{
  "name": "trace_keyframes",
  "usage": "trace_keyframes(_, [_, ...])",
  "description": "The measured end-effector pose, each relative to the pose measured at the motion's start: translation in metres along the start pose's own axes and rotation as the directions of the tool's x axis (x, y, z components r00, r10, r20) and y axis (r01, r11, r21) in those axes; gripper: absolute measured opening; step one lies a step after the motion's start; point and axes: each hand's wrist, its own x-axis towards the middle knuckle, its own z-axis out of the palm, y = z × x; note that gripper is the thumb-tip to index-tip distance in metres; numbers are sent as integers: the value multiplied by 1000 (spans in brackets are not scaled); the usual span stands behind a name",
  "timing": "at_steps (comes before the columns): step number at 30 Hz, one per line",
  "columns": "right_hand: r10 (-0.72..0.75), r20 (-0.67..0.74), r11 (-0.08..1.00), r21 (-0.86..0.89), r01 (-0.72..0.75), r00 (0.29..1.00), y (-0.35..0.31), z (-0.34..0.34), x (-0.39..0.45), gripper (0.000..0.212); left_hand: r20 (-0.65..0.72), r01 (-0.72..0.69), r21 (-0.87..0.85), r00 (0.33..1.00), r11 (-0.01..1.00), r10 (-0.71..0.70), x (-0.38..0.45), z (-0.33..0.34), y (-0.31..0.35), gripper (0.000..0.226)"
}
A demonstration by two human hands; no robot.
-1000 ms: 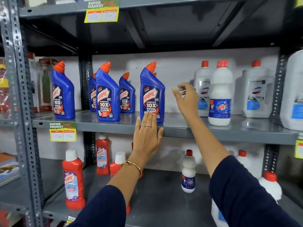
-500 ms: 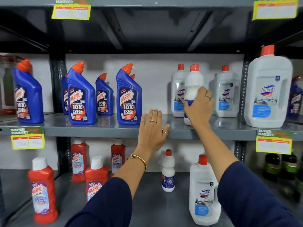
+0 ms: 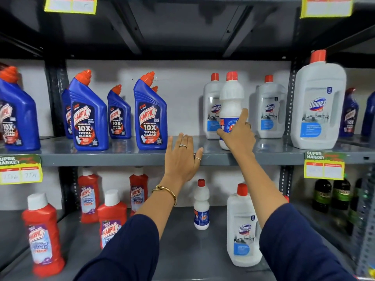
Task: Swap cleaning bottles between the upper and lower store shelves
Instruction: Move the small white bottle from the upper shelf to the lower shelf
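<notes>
A tall white bottle with a red cap (image 3: 231,94) stands on the upper shelf (image 3: 121,157), in front of two grey Domex bottles (image 3: 269,108). My right hand (image 3: 239,136) wraps its lower part, thumb on the left side and index finger stretched up along the label. My left hand (image 3: 182,157) lies flat on the upper shelf's front edge with fingers apart and holds nothing. On the lower shelf (image 3: 182,250) stand a small white bottle (image 3: 201,205) and a grey Domex bottle (image 3: 242,230).
Several blue Harpic bottles (image 3: 151,114) fill the upper shelf's left side. A large Domex jug (image 3: 318,104) stands at its right. Several red Harpic bottles (image 3: 43,234) stand lower left, dark green bottles (image 3: 322,195) lower right. Yellow price tags (image 3: 324,167) hang from the shelf edges.
My right hand reached right and closed around the tall white bottle; its index finger now stretches upward. The left hand stayed on the shelf edge. The view shifted right.
</notes>
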Motion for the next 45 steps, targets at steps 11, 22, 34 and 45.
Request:
trace_keyframes(11, [-18, -215, 986, 161, 54, 976, -9, -42, -69, 88, 13, 7, -22, 1000, 1000, -7, 0, -1, 0, 56])
trace_keyframes(22, [143, -46, 896, 430, -110, 989, 64, 23, -182, 85, -2, 0, -40, 1000, 999, 0, -1, -2, 1, 54])
trace_keyframes(34, [374, 275, 856, 265, -443, 886, 163, 106, -261, 84, -106, -10, -26, 994, 1000, 7, 1, 7, -2, 54])
trace_keyframes(45, [376, 346, 868, 193, -458, 859, 173, 134, -257, 79, -145, -2, 20, 989, 1000, 5, 0, 12, -1, 58])
